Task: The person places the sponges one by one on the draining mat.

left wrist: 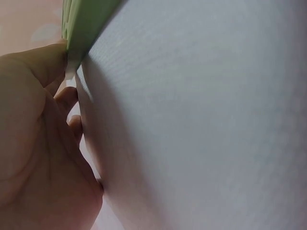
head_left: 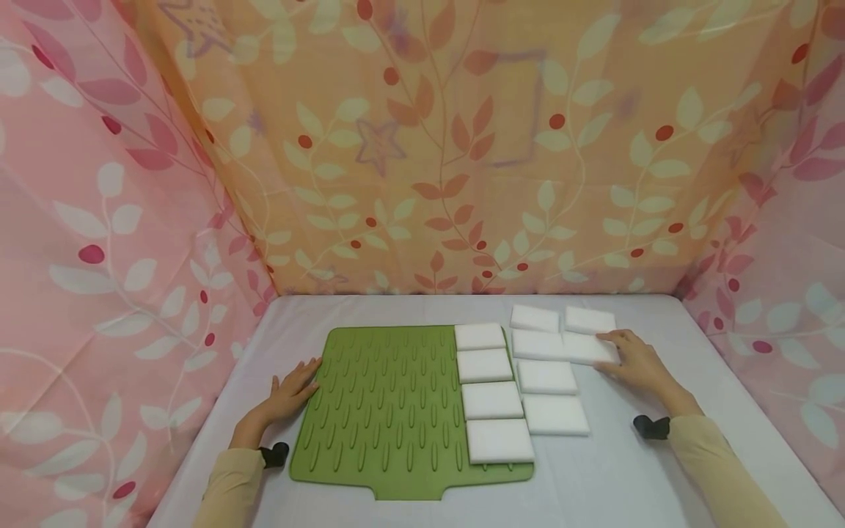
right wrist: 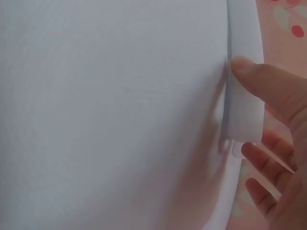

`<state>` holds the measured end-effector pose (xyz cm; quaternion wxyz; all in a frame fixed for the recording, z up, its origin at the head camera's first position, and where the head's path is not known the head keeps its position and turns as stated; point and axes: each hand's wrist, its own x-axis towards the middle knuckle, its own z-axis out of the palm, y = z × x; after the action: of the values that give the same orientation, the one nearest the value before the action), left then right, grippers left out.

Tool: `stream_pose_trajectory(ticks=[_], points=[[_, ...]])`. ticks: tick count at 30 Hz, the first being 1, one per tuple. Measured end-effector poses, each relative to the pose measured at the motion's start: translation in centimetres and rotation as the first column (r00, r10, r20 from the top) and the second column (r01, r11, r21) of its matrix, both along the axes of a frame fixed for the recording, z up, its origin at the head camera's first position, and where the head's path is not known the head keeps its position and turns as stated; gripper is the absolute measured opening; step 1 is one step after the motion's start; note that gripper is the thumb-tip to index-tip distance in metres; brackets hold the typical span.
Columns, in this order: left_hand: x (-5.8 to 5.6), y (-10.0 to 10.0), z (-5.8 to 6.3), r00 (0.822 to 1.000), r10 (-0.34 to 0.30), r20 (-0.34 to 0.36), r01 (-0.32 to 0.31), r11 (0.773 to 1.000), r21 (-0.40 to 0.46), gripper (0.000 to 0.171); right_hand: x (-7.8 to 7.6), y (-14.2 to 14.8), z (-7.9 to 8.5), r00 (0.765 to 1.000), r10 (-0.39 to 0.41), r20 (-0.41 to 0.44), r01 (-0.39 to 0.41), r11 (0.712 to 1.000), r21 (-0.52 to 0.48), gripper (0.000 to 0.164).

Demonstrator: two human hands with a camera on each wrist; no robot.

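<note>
In the head view, a green mat (head_left: 389,403) with raised oval ridges and a tab at its near edge is laid flat on a white-covered table (head_left: 614,469). Its left edge is touched by the left hand (head_left: 285,400), whose fingers are extended and whose thumb is held apart from them. Along the mat's right side, four white sponge blocks (head_left: 495,401) are set in a column, the nearest one just short of the near edge. To the right of the mat, six more blocks are laid on the table: two at the far end, two end to end in the next row, and two single ones nearer. The right-hand block of that second row (head_left: 581,347) is pinched at its right end between the thumb and fingers of the right hand (head_left: 640,364). Beige sleeves (head_left: 231,477) are worn on both arms, and a black fitting (head_left: 274,455) is seen at each wrist. The table is enclosed by leaf-patterned curtains (head_left: 422,183).

In the left wrist view, the edge of the mat is met by the thumb, while the lower fingers are spread beside the table; the contact of the other fingertips is partly hidden.

In the right wrist view, the side of the pinched block is pressed by the thumb, and two lower fingers are held apart from it; the opposing fingertip is hidden behind the block
</note>
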<state>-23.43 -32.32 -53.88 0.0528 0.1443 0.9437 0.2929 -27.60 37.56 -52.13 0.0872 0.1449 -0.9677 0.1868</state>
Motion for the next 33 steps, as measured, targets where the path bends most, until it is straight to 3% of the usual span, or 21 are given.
stream_pose_trajectory(ticks=[11,18,33], points=[[0.2,0.2,0.4,1.0,0.0,-0.025,0.0,1.0,-0.008,0.054,0.4,0.5,0.8,0.999,-0.036,-0.032,0.035,0.999,-0.026,0.068],[0.2,0.1,0.4,1.0,-0.001,-0.017,0.001,1.0,-0.007,0.054,0.5,-0.2,1.1,0.995,-0.005,-0.102,-0.003,0.997,-0.082,0.061],[0.4,0.0,0.2,1.0,-0.002,-0.001,0.002,1.0,0.008,0.055,-0.4,-3.6,2.8,0.99,0.04,-0.137,-0.057,0.992,-0.117,0.061]])
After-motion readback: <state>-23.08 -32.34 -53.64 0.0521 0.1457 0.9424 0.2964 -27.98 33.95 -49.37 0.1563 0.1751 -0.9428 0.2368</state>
